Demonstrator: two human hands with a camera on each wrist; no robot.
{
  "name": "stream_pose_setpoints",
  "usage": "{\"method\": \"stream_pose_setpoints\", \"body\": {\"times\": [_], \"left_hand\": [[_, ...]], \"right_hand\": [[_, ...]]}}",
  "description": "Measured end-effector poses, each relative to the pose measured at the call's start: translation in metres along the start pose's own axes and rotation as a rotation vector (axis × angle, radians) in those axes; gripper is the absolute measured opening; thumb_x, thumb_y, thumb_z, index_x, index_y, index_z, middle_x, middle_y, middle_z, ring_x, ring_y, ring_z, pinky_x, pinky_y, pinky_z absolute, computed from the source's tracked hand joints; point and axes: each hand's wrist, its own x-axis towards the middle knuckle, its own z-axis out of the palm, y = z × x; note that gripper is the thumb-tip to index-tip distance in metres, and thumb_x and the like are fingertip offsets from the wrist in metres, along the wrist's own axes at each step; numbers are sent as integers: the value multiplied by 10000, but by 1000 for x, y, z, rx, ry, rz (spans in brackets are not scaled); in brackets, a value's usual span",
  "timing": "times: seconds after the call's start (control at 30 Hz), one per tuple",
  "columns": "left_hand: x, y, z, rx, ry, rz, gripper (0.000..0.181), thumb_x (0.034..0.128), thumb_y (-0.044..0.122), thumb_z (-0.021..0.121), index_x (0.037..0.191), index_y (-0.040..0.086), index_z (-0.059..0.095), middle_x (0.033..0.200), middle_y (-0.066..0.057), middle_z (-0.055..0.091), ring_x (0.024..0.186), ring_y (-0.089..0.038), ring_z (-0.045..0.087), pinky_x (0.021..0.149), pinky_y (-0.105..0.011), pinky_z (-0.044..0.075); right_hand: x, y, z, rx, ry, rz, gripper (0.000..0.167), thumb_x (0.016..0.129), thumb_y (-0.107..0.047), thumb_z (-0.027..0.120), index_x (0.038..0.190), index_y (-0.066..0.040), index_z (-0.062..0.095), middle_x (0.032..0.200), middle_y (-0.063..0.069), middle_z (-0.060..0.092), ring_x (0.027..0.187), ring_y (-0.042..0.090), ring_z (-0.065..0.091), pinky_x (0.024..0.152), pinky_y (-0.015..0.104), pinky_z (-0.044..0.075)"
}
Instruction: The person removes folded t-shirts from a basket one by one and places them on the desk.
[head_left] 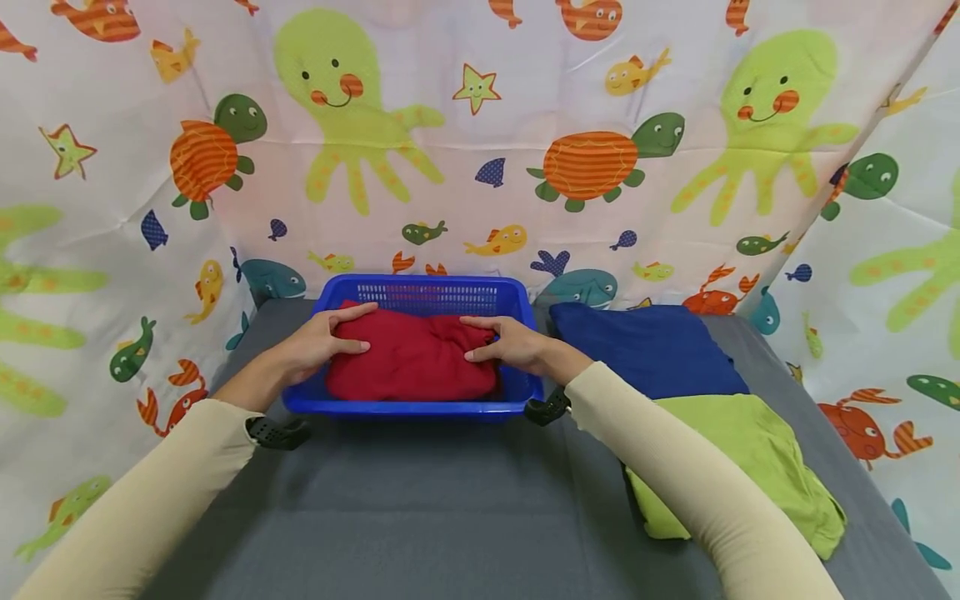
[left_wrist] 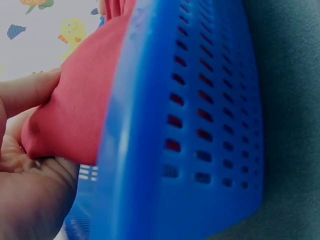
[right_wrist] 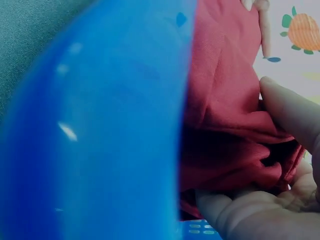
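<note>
A bundle of red cloth [head_left: 412, 358], folded and rumpled, lies inside a blue plastic basket [head_left: 405, 408] with perforated walls. My left hand [head_left: 315, 343] grips the bundle's left end, thumb on the near side; the left wrist view shows that hand [left_wrist: 35, 200] with the red cloth [left_wrist: 82, 95] between thumb and fingers. At the other end my right hand [head_left: 513, 343] holds the cloth. In the right wrist view, the thumb and fingers of this hand [right_wrist: 280, 210] close round the creased edge of the red cloth [right_wrist: 225, 110]. Some fingertips are hidden behind the fabric.
Right of the basket lies a folded dark blue cloth [head_left: 637, 350], with a folded lime green cloth [head_left: 742, 467] nearer, partly under my right forearm. Everything rests on a grey-covered table [head_left: 420, 517]. A curtain printed with sea animals [head_left: 480, 225] encloses the back and sides.
</note>
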Motion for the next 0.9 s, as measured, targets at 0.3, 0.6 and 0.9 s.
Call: {"method": "stream_pose_setpoints", "body": {"times": [0.3, 0.6, 0.9], "left_hand": [[-6, 9, -2, 111, 34, 95, 792, 959, 146, 685, 1616, 272, 261, 1535, -222, 350, 1317, -404, 463, 825, -330, 613], [-10, 23, 0, 107, 41, 167, 788, 956, 113, 684, 1615, 238, 272, 1545, -223, 345, 1350, -390, 429, 816, -270, 606], [-14, 37, 7, 98, 36, 190, 785, 959, 119, 683, 1616, 236, 269, 1569, -203, 324, 1370, -384, 398, 823, -247, 597]], "right_hand": [[-9, -7, -9, -115, 35, -50, 769, 947, -86, 693, 1599, -265, 326, 1560, 115, 391, 1373, 310, 459, 1109, 451, 485], [-24, -15, -18, -103, 91, -73, 778, 947, -109, 700, 1597, -307, 321, 1531, 121, 411, 1365, 315, 480, 1049, 419, 536], [-42, -20, -26, -102, 97, -108, 774, 958, -91, 681, 1605, -285, 304, 1577, 125, 343, 1424, 316, 403, 1106, 464, 488]]}}
